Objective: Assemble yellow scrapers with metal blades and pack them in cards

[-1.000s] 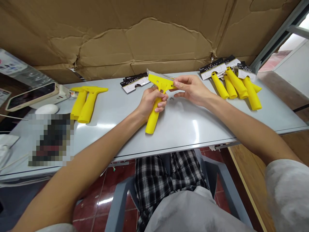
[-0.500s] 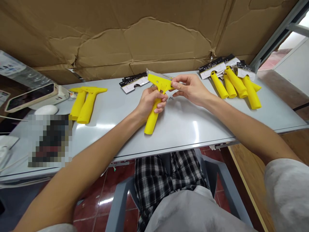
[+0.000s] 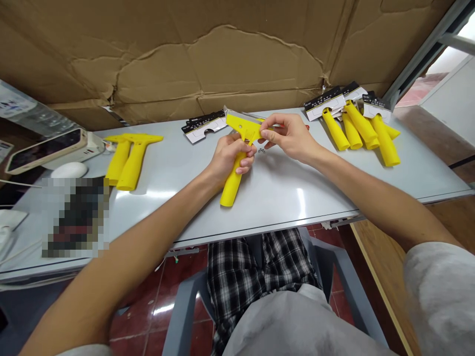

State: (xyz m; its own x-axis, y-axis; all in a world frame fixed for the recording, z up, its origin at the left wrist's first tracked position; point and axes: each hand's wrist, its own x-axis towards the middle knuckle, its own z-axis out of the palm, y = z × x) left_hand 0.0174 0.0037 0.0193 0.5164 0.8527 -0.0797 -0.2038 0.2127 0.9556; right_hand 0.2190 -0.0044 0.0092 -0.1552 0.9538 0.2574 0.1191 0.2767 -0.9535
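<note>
My left hand (image 3: 232, 155) is wrapped round the handle of a yellow scraper (image 3: 232, 188), whose head points away from me. A metal strip (image 3: 252, 117) runs along the far edge of that head. At the head's right end, the thumb and fingers of my right hand (image 3: 287, 134) are closed on the yellow plastic; whether a small part is also between the fingertips is hidden. Several tiny metal pieces (image 3: 261, 150) lie on the table just below my right fingertips. A thin red thing (image 3: 307, 127) shows behind my right hand, mostly covered.
Yellow handles (image 3: 133, 160) lie at the left near a phone (image 3: 46, 148) and a white mouse (image 3: 69, 170). Several more yellow handles (image 3: 359, 123) and black-and-white cards (image 3: 324, 104) lie at the right. Other cards (image 3: 204, 126) sit behind the scraper. Cardboard (image 3: 222, 59) backs the table (image 3: 285, 198).
My right hand has shifted slightly left along the scraper's head, its fingers more bent. The red thing behind it now shows. My left hand keeps its hold.
</note>
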